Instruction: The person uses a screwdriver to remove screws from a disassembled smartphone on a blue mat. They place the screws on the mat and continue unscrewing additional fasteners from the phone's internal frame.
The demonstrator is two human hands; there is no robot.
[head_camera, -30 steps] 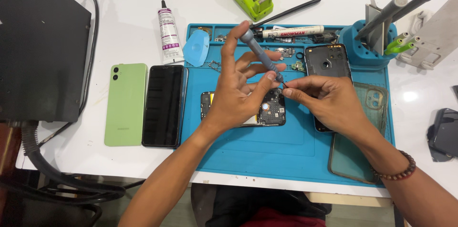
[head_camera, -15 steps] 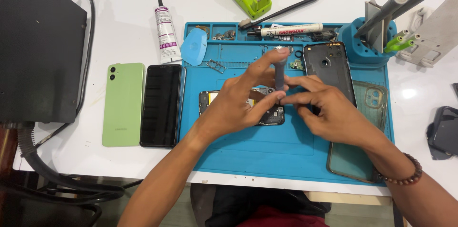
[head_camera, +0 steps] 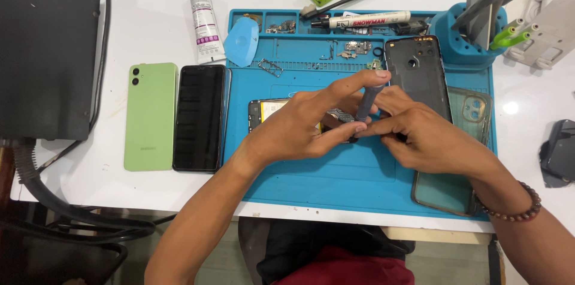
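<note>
On blue mat [head_camera: 335,195], opened phone [head_camera: 269,111] mid-repair, back cover [head_camera: 419,75] off, left hand [head_camera: 299,129] and right hand [head_camera: 419,138] fingers pinching upright screwdriver [head_camera: 366,102], small parts still loose.

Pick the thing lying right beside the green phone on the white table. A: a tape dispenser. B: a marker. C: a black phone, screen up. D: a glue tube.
C: the black phone lies flat, side by side with the green phone, left of the blue mat.
</note>
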